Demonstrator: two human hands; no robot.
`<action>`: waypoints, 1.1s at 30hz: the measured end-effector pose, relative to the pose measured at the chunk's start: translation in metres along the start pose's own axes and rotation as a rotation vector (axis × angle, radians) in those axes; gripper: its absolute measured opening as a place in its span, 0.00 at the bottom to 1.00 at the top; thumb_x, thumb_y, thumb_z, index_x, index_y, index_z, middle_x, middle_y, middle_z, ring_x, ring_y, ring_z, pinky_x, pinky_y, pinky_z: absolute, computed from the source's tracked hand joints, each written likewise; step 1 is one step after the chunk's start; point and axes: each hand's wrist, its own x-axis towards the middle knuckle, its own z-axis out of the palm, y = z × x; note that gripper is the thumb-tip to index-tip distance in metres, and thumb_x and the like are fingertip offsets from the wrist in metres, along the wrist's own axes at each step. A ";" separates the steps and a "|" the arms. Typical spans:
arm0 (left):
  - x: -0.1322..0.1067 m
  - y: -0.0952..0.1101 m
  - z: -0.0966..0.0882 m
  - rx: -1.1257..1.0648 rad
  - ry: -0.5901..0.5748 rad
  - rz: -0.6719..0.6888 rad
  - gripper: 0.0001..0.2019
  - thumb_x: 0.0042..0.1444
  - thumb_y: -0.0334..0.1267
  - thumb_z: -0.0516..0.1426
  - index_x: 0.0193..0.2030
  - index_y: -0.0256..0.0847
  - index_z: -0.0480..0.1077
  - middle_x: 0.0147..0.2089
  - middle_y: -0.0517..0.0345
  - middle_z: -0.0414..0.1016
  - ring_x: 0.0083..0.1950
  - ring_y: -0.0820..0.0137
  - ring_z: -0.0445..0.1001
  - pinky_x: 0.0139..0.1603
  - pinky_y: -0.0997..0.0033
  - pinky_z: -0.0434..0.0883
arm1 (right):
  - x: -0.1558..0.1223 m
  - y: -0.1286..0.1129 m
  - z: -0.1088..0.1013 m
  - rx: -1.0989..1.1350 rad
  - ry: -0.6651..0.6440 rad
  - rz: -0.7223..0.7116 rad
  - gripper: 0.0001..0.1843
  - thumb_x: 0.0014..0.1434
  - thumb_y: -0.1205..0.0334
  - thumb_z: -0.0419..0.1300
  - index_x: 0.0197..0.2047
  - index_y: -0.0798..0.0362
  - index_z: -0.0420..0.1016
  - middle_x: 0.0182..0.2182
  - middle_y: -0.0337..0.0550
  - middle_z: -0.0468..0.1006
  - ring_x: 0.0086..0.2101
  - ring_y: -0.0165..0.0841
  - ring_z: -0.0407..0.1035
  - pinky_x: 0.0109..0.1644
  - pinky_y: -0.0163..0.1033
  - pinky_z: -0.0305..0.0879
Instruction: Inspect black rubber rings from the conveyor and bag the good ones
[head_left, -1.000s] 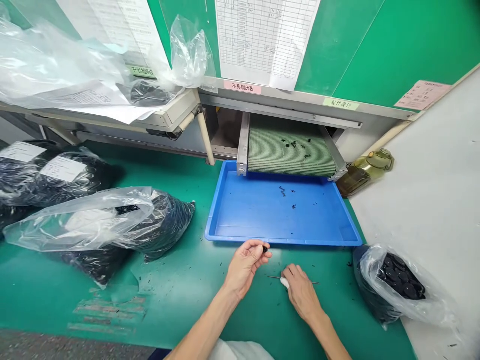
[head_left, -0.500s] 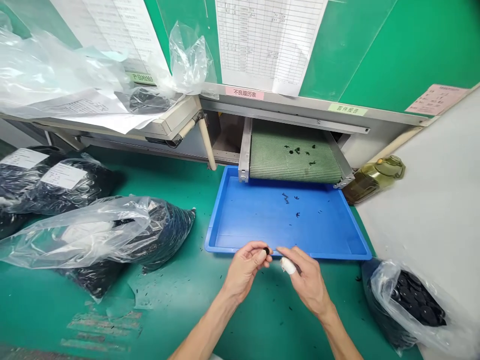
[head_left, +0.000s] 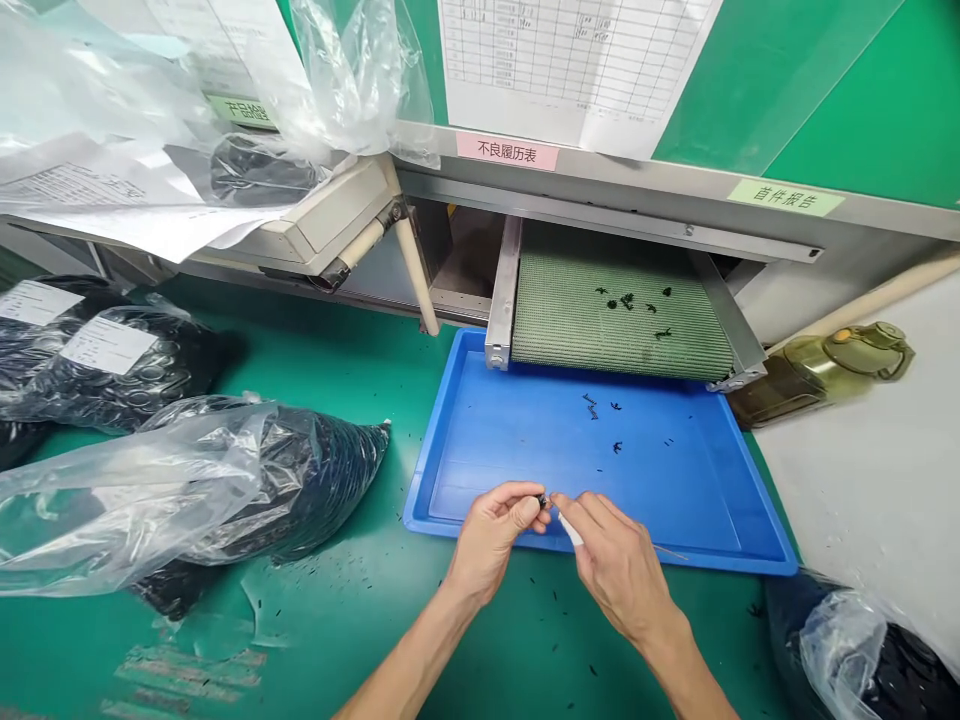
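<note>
My left hand (head_left: 495, 540) pinches a small black rubber piece (head_left: 541, 500) between thumb and fingertips, just above the front rim of a blue plastic tray (head_left: 510, 440). My right hand (head_left: 619, 570) lies close beside it, also over the rim. It holds a thin metal pick (head_left: 671, 550), whose far end sticks out past the hand. A white wrapping (head_left: 571, 533) covers one finger of that hand. Several black scraps lie in the tray and on a green mesh conveyor belt (head_left: 622, 320) that ends above the tray's back edge.
Clear bags of black rubber parts (head_left: 300, 480) lie left of the tray, with labelled bags (head_left: 112, 350) behind them. An olive bottle (head_left: 825, 365) stands at right on a white surface (head_left: 862, 500). Black scraps dot the green mat (head_left: 360, 650).
My right hand has risen from the mat and moved to my left hand, bringing the pick along. Both hands now sit over the tray's front rim, and the view has shifted closer to the tray.
</note>
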 end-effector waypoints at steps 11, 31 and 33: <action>0.004 -0.001 0.004 -0.042 -0.013 -0.054 0.14 0.46 0.41 0.65 0.37 0.35 0.75 0.27 0.54 0.77 0.28 0.73 0.72 0.35 0.72 0.68 | -0.001 0.011 0.004 0.219 -0.068 0.067 0.21 0.59 0.74 0.43 0.52 0.49 0.64 0.35 0.42 0.72 0.29 0.30 0.67 0.32 0.34 0.63; 0.002 -0.001 0.011 -0.068 -0.055 -0.180 0.13 0.46 0.40 0.65 0.36 0.33 0.75 0.30 0.53 0.77 0.29 0.75 0.72 0.34 0.75 0.68 | -0.002 0.028 0.001 0.186 -0.015 -0.123 0.19 0.58 0.78 0.43 0.46 0.53 0.66 0.30 0.42 0.68 0.32 0.32 0.60 0.34 0.36 0.57; 0.003 -0.002 0.011 -0.075 -0.057 -0.194 0.13 0.46 0.40 0.65 0.36 0.33 0.75 0.30 0.53 0.77 0.29 0.75 0.72 0.34 0.75 0.68 | -0.001 0.030 -0.001 0.161 -0.023 -0.137 0.17 0.60 0.76 0.42 0.45 0.53 0.67 0.29 0.41 0.67 0.31 0.32 0.60 0.34 0.36 0.56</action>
